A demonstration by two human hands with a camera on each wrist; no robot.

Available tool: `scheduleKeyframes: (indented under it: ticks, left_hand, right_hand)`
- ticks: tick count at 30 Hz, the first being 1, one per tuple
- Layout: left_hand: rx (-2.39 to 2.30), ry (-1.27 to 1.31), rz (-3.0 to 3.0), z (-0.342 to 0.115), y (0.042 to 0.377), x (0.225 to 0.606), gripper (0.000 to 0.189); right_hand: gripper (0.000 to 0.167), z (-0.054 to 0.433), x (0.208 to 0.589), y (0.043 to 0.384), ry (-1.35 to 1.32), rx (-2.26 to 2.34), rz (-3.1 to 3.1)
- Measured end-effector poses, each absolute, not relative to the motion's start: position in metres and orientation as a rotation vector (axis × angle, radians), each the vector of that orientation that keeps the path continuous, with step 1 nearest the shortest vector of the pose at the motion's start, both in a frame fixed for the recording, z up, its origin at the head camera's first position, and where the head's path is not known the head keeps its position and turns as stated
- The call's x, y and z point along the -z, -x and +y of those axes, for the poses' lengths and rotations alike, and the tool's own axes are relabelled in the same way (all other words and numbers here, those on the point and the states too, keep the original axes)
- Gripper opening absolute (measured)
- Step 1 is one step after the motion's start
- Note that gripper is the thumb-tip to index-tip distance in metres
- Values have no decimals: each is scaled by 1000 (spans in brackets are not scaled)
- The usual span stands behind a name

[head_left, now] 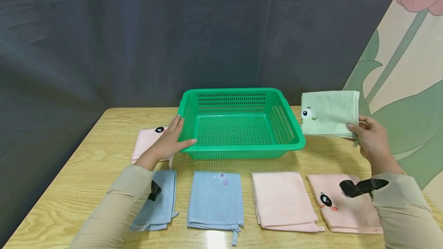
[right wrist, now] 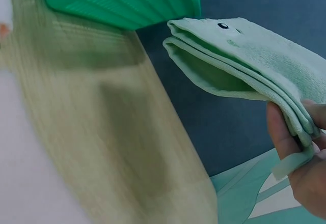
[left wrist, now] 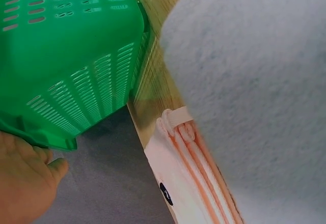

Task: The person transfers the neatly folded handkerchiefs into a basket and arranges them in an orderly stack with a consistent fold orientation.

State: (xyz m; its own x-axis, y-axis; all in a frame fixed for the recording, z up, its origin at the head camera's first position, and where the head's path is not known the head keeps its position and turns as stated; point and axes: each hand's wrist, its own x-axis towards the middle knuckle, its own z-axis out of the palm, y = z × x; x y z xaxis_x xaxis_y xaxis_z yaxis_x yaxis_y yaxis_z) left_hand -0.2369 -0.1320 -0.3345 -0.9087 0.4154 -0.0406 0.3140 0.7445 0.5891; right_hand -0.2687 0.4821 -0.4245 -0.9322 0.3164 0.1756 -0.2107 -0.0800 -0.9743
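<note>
In the head view, my right hand [head_left: 373, 137] pinches a folded light green towel [head_left: 330, 112] by its right edge, thumb on top. The towel hangs above the table, just right of a green plastic basket [head_left: 235, 147]. Its layered folds and a small loop show in the right wrist view, with the fingers [right wrist: 279, 130] beneath. My left hand [head_left: 167, 141] rests on the basket's near left corner, its fingers along the left rim and its thumb on the front rim. Partly behind the left hand lies a folded pink towel [head_left: 145, 141] with an embroidered eye.
Along the front of the wooden table [head_left: 93, 156] lie folded towels: a blue one [head_left: 162, 199] partly under the left sleeve, another blue one [head_left: 216, 201], a plain pink one [head_left: 285, 201], and a pink one with an eye [head_left: 340, 210] near the right sleeve. A dark curtain [head_left: 221, 30] hangs behind.
</note>
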Motion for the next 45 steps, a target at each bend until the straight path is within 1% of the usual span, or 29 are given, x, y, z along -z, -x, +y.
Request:
scheduleKeyframes:
  ticks: [8, 12, 15, 16, 20, 22, 23, 24, 27, 29, 31, 33, 34, 38, 39, 45]
  left_hand:
    - [-912, -578, 2763, -131, 237, 335, 91]
    - [-904, -586, 2768, -131, 236, 335, 91]
    - [-894, -588, 2775, -132, 236, 334, 91]
    - [-890, -589, 2778, -132, 236, 334, 91]
    - [-894, -585, 2775, -132, 235, 333, 92]
    - [-896, -586, 2774, -132, 235, 333, 92]
    - [-894, -587, 2774, -132, 235, 334, 92]
    - [-892, -586, 2776, -133, 235, 334, 92]
    - [-892, -581, 2783, -134, 235, 335, 92]
    - [-895, -574, 2785, -135, 235, 334, 93]
    - [-904, -570, 2783, -136, 235, 334, 93]
    - [-909, -568, 2783, -137, 235, 334, 93]
    - [-910, -567, 2784, -138, 235, 335, 93]
    - [-912, -567, 2791, -139, 235, 336, 92]
    - [-910, -568, 2792, -139, 235, 336, 92]
    - [-900, -571, 2797, -139, 234, 336, 93]
  right_hand:
    - [46, 495, 419, 287, 84, -2069, -1751]
    - [46, 499, 419, 297, 44, -2050, -1702]
    - [45, 493, 417, 301, 33, -2049, -1679]
    - [40, 479, 406, 294, 28, -2105, -1644]
    - [39, 468, 406, 298, 10, -2118, -1629]
    - [39, 464, 408, 300, -23, -2112, -1630]
    - [45, 471, 417, 308, -29, -2059, -1651]
    - [45, 465, 414, 305, -29, -2065, -1642]
    - [39, 421, 379, 282, 50, -2092, -1617]
    - [28, 377, 343, 254, 79, -2146, -1575]
    - [20, 339, 316, 232, 87, -2174, -1559]
    - [18, 327, 316, 228, -11, -2227, -1508]
    - [17, 316, 310, 221, -4, -2242, -1509]
    - [15, 302, 313, 219, -47, -2244, -1538]
    - [13, 291, 305, 210, -28, -2212, -1578]
    - [19, 279, 305, 208, -56, -2260, -1603]
